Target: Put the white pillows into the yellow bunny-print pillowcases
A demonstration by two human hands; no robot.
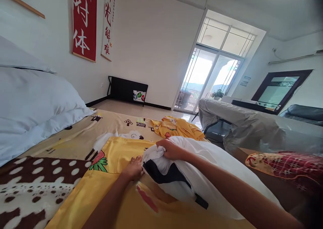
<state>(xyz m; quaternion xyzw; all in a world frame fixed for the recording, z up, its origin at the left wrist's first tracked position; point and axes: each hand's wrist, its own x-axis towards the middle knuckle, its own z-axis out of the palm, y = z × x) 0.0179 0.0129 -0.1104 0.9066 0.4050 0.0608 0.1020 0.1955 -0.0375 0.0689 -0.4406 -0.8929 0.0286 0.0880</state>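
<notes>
A white pillow (222, 168) with a black band along its edge lies at the centre right. My right hand (171, 149) is closed round a bunched corner of it. Just left of that corner, my left hand (133, 168) is low over a yellow cloth (118, 155) with printed fruit; its fingers reach the pillow's edge, and what they hold, if anything, is hidden. The yellow cloth is spread on a patterned blanket (60, 148). Beyond the pillow sits a crumpled yellow cloth (176, 126).
White pillows (37, 101) are stacked at the left. A red checked cloth (290, 165) lies over a brown box at the right. Behind it stands a plastic-covered table (242, 118) with a dark chair (218, 129). A black folded frame (126, 89) leans against the far wall.
</notes>
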